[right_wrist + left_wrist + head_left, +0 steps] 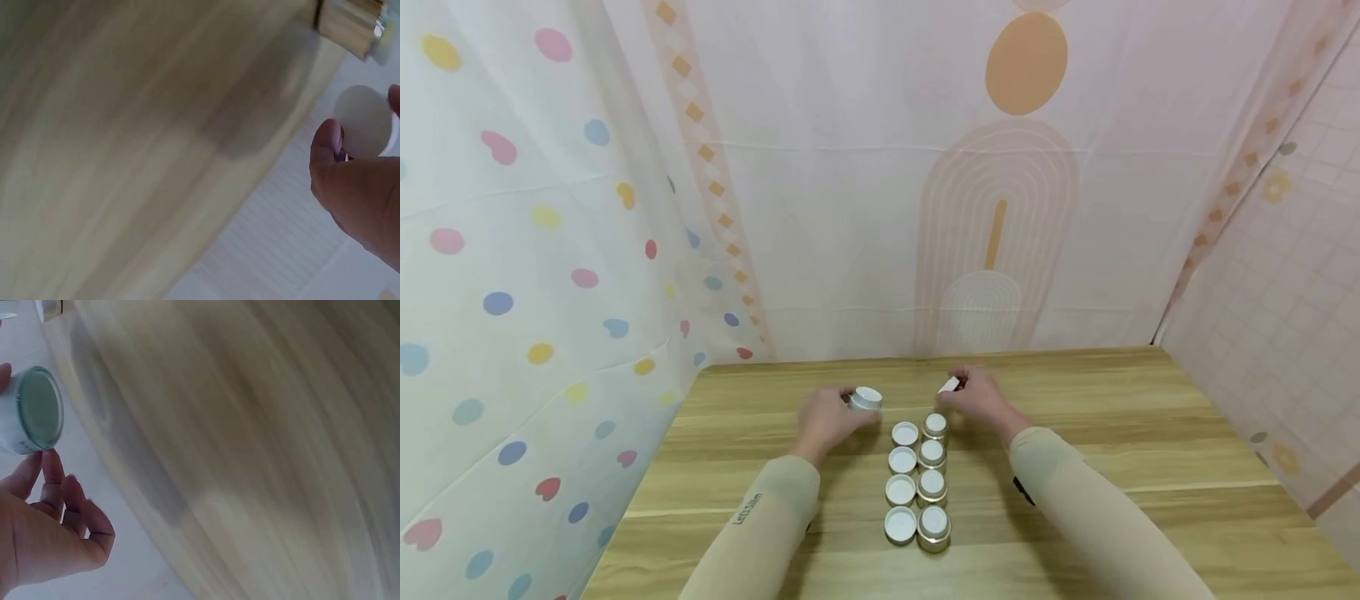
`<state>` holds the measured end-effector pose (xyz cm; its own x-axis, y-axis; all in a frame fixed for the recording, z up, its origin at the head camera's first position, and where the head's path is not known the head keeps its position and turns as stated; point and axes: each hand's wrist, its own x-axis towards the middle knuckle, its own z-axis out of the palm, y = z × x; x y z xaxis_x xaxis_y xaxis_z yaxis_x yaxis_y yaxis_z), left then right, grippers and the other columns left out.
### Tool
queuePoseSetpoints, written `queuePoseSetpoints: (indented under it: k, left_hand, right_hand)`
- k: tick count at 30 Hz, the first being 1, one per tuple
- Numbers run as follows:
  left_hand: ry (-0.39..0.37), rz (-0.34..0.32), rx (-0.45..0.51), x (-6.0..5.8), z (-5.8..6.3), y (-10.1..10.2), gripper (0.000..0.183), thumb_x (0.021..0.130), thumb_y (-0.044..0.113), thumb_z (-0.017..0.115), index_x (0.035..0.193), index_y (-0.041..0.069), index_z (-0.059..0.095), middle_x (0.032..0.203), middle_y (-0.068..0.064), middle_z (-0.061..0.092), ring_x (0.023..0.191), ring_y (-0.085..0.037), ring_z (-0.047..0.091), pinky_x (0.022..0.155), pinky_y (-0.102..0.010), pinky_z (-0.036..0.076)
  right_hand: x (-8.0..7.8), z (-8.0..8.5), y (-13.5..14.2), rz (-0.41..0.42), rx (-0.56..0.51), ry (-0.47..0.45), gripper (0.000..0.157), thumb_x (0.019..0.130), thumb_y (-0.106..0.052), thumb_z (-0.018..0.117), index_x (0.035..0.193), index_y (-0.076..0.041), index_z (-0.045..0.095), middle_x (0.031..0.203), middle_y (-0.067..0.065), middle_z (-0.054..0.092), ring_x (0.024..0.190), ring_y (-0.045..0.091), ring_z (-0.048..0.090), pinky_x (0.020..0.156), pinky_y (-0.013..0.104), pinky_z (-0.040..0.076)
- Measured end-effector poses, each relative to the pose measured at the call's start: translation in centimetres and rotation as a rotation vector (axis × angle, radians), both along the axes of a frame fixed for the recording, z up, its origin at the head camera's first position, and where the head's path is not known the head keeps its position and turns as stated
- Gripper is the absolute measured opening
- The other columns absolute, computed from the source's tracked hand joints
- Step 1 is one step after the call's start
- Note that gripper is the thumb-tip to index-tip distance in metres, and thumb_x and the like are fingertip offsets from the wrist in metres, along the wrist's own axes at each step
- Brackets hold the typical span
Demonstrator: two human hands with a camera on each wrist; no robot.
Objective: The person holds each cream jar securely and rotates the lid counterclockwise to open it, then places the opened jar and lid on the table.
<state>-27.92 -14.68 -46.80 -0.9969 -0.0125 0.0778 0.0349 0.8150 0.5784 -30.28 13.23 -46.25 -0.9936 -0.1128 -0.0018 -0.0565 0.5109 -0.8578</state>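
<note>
My left hand (835,419) grips a small whitish jar (867,398) just above the table, left of two rows of containers. In the left wrist view, the greenish flat base of the jar (40,407) shows, with fingertips against its side. My right hand (979,396) pinches a white round lid (950,385) on edge, behind and right of the rows. The right wrist view has the lid (364,122) tilted between thumb and fingers. Several round lids (900,490) lie with white insides upward, beside several gold-sided jars (932,498) with white tops.
The containers stand on a wood-grain table (737,483), the lids in the left row and the jars in the right. A patterned curtain (835,208) hangs behind the table's back edge, and a dotted curtain (512,350) hangs on the left.
</note>
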Motion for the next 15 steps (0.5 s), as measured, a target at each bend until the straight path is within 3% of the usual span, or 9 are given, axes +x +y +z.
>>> queuePoseSetpoints:
  k: [4, 10, 15]
  left_hand:
    - [-0.008, 0.024, -0.025, -0.3, -0.4, 1.2, 0.070, 0.078, 0.050, 0.090, 0.136, 0.014, 0.074, 0.128, -0.011, 0.077, 0.114, -0.032, 0.069, 0.095, -0.049, 0.054]
    - [0.014, 0.029, -0.078, -0.1, -1.0, 2.6, 0.068, 0.079, 0.050, 0.091, 0.134, 0.013, 0.075, 0.131, -0.013, 0.076, 0.119, -0.037, 0.070, 0.097, -0.053, 0.055]
    - [0.059, -0.007, 0.048, -0.3, -1.6, 3.4, 0.060, 0.079, 0.034, 0.096, 0.128, 0.005, 0.076, 0.127, -0.016, 0.077, 0.120, -0.036, 0.072, 0.104, -0.050, 0.057]
  right_hand:
    - [-0.2, -0.6, -0.7, -0.015, 0.051, -0.011, 0.067, 0.083, -0.017, 0.083, 0.140, 0.011, 0.060, 0.127, 0.024, 0.070, 0.112, 0.029, 0.065, 0.098, 0.038, 0.056]
    - [-0.4, -1.1, -1.2, -0.017, 0.109, -0.044, 0.067, 0.089, -0.016, 0.084, 0.144, 0.011, 0.058, 0.144, 0.029, 0.064, 0.133, 0.039, 0.062, 0.114, 0.050, 0.051]
    - [-0.8, -1.4, -1.3, 0.047, 0.245, 0.010, 0.060, 0.092, -0.011, 0.083, 0.144, 0.008, 0.060, 0.147, 0.026, 0.063, 0.141, 0.041, 0.058, 0.120, 0.052, 0.046]
